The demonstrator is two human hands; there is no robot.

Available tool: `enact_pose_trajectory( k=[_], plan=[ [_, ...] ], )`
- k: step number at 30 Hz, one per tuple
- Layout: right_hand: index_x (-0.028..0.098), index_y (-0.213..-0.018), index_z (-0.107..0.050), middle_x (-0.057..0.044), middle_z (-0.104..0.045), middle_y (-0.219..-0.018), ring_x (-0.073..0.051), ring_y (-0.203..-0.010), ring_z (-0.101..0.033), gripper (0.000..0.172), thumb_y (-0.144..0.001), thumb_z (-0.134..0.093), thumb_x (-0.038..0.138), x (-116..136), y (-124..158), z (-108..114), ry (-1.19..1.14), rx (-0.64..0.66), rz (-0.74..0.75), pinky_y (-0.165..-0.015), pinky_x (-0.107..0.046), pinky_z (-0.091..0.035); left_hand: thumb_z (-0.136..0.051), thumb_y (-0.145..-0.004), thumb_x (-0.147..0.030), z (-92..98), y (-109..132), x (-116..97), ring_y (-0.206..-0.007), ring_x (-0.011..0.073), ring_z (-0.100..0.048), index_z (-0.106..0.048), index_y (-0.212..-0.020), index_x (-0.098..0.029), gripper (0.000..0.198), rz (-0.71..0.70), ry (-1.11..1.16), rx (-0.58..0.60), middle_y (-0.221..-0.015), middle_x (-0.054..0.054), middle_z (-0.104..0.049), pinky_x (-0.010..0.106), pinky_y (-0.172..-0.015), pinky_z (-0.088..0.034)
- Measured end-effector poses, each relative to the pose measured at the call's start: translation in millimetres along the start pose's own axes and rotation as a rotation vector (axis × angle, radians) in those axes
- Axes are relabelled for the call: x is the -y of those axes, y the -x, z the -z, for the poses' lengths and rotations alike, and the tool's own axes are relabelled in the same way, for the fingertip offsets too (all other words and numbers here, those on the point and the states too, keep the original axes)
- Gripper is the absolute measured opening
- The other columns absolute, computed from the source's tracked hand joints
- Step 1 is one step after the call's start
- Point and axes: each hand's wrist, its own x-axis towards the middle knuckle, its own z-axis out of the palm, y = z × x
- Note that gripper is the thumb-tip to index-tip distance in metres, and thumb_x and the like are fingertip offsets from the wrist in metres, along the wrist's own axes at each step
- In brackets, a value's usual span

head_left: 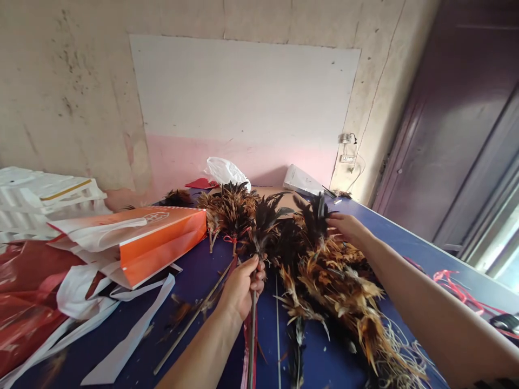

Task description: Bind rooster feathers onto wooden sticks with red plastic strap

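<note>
In the head view, my left hand point(243, 283) is closed around a thin stick point(253, 329), just below the tuft of black feathers point(264, 221) at its top. Pink ribbon point(245, 351) hangs down alongside this stick. My right hand point(346, 227) is at the far side of a heap of brown and black feathers point(334, 281). Its fingertips meet an upright bunch of black feathers point(316, 216) and seem to pinch it, though they are partly hidden. Left of my left hand lies a feather duster point(235, 210) tied with red ribbon.
An orange paper bag point(162, 243) lies at left, beside red plastic point(28, 308) and white strips point(133, 335). A loose stick point(190, 319) rests on the blue table point(219, 351). Behind are a white plastic bag point(227, 172) and a white box point(302, 181). Pink ribbon point(458, 289) lies right.
</note>
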Motion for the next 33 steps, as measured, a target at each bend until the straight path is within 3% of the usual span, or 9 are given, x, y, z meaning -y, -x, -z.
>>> enact_pose_trajectory(
  k=[4, 10, 15, 18, 21, 26, 29, 33],
  plan=[
    [0.014, -0.104, -0.058, -0.006, -0.064, -0.078, -0.015, -0.059, -0.059, 0.037, -0.071, -0.063, 0.031, -11, 6, 0, 0.272, -0.087, 0.038, -0.047, -0.024, -0.043, -0.05, -0.083, -0.01, 0.1, 0, 0, -0.042, 0.0017, -0.039, -0.054, -0.07, -0.009, 0.014, 0.003, 0.009, -0.023, -0.061, 0.0, -0.045, 0.008, -0.029, -0.024],
    [0.017, -0.065, -0.068, -0.005, -0.063, -0.063, -0.022, -0.072, -0.06, 0.017, -0.064, -0.066, 0.034, -8, 13, -17, 0.696, -0.072, 0.101, -0.062, -0.028, -0.042, -0.052, -0.081, -0.009, 1.3, -1, 1, -0.043, 0.002, -0.04, -0.053, -0.067, -0.01, 0.015, -0.018, 0.016, -0.003, -0.061, 0.001, -0.047, 0.008, -0.029, -0.025],
    [0.016, -0.061, -0.067, -0.012, -0.066, -0.079, -0.029, -0.085, -0.059, 0.018, -0.059, -0.069, 0.034, -24, 13, -43, 0.881, -0.07, 0.051, -0.07, -0.036, -0.042, -0.051, -0.082, -0.01, 2.8, -1, 2, -0.044, 0.0017, -0.04, -0.057, -0.073, -0.008, 0.011, -0.02, 0.02, 0.01, -0.063, 0.001, -0.047, 0.008, -0.031, -0.026],
    [0.015, -0.062, -0.066, -0.015, -0.065, -0.084, -0.031, -0.087, -0.059, 0.011, -0.056, -0.069, 0.024, -34, 7, -47, 0.897, -0.072, 0.0, -0.07, -0.038, -0.043, -0.055, -0.08, -0.011, 4.0, -2, 4, -0.043, 0.001, -0.04, -0.059, -0.073, -0.007, 0.008, -0.022, 0.007, 0.002, -0.063, 0.001, -0.047, 0.008, -0.032, -0.025],
    [0.015, -0.056, -0.064, -0.011, -0.064, -0.069, -0.026, -0.075, -0.06, 0.005, -0.056, -0.066, 0.02, -37, 3, -43, 0.838, -0.025, -0.038, -0.061, -0.032, -0.044, -0.059, -0.077, -0.013, 4.5, -3, 5, -0.044, 0.0011, -0.041, -0.06, -0.072, -0.008, 0.008, -0.045, -0.023, -0.011, -0.063, 0.001, -0.048, 0.009, -0.032, -0.025],
    [0.018, -0.049, -0.058, -0.002, -0.05, -0.04, -0.014, -0.041, -0.047, 0.019, -0.064, -0.061, 0.028, -33, 5, -31, 0.654, 0.053, -0.11, -0.039, -0.025, -0.036, -0.064, -0.074, -0.016, 4.7, -3, 8, -0.045, 0.0023, -0.043, -0.061, -0.071, -0.008, 0.009, -0.092, -0.061, -0.007, -0.062, 0.001, -0.051, 0.009, -0.033, -0.025],
    [0.018, -0.046, -0.057, -0.001, -0.046, -0.034, -0.011, -0.034, -0.04, 0.022, -0.063, -0.063, 0.031, -35, 6, -32, 0.583, 0.072, -0.136, -0.034, -0.023, -0.029, -0.065, -0.073, -0.016, 5.2, -3, 8, -0.045, 0.0024, -0.042, -0.061, -0.071, -0.008, 0.009, -0.088, -0.069, -0.015, -0.062, 0.001, -0.051, 0.01, -0.033, -0.024],
    [0.016, -0.041, -0.055, 0.001, -0.041, -0.028, -0.01, -0.031, -0.037, 0.019, -0.053, -0.07, 0.018, -41, 8, -42, 0.497, 0.097, -0.148, -0.032, -0.021, -0.024, -0.062, -0.075, -0.015, 6.0, -4, 9, -0.045, 0.002, -0.042, -0.06, -0.072, -0.008, 0.009, -0.099, -0.077, -0.014, -0.063, 0.001, -0.05, 0.009, -0.033, -0.024]
  ],
)
